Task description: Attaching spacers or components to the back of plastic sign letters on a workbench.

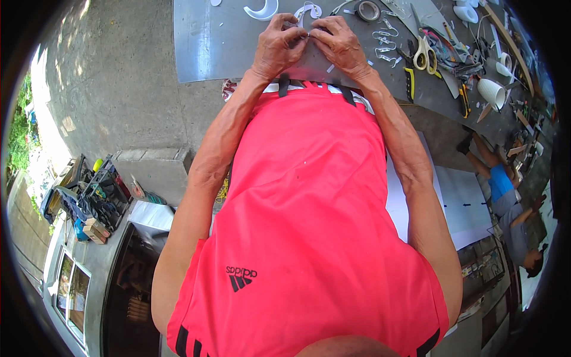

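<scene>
At the near side of a grey table [202,53], my left hand [278,46] and my right hand [340,46] meet with fingertips pinched together. Whatever sits between them is too small to make out; a tiny pale bit shows at the tips. Just beyond the fingers lies a white curved piece [316,10] with small modules on it, partly hidden by my hands. Another white crescent-shaped piece [265,10] rests beyond my left hand. To the right of my right hand are a roll of tape [367,11] and a string of small clear modules on wire [385,43].
Scissors [424,55], a yellow-and-black cutter knife [410,84], a white ribbed cup-shaped piece [492,93] and several tools crowd the table's right side. White sheets [461,199] lie behind at right, near another person [505,196]. A concrete block [151,169] stands at left.
</scene>
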Demonstrator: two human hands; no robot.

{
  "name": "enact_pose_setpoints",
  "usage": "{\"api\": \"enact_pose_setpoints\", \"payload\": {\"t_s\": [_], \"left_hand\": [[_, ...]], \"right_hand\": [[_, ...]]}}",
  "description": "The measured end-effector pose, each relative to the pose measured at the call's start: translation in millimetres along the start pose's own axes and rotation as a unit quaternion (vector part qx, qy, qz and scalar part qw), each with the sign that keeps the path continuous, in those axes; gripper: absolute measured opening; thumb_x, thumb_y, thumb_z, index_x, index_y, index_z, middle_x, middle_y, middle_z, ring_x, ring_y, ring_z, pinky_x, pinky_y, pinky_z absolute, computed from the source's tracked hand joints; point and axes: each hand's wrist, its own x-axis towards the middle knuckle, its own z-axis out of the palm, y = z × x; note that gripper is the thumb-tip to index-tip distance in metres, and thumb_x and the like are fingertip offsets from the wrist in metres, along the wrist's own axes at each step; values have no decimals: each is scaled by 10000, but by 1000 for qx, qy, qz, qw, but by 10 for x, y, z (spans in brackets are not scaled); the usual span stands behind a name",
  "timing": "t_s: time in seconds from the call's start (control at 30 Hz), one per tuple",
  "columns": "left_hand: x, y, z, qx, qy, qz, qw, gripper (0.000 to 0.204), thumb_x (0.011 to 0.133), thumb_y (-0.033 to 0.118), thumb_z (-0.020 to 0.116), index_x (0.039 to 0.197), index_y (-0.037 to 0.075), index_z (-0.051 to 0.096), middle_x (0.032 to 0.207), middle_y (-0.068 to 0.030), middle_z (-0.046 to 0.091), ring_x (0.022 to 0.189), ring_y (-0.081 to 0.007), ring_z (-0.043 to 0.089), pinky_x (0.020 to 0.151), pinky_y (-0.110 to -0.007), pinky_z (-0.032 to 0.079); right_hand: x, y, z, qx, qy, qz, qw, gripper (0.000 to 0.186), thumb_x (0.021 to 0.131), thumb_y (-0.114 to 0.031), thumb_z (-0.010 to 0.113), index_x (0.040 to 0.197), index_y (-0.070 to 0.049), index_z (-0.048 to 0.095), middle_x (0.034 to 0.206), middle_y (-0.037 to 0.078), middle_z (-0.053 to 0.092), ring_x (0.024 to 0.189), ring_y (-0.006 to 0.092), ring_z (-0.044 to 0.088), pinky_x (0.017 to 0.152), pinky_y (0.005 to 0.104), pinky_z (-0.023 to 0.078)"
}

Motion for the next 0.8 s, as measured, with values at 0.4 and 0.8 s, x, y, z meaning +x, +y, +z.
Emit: {"api": "enact_pose_setpoints", "payload": {"t_s": [0.4, 0.8], "left_hand": [[-27, 15, 33, 29, 1, -4, 1000, 180, 811, 164, 823, 988, 138, 796, 1174, -86, 635, 891, -251, 708, 743, -356, 589], [-37, 29, 76, 28, 20, -18, 999, 150, 810, 166, 817, 949, 121, 785, 1158, -102, 635, 839, -260, 715, 716, -366, 585]], "right_hand": [[-27, 67, -37, 37, 6, 13, 999, 297, 863, -79, 739, 1153, -48, 683, 1204, 97, 681, 1148, 305, 615, 991, 392, 533], [-42, 91, -39, 55, 0, 19, 998, 202, 878, -64, 729, 1079, -44, 720, 1191, 73, 681, 1150, 292, 620, 984, 383, 542]]}}
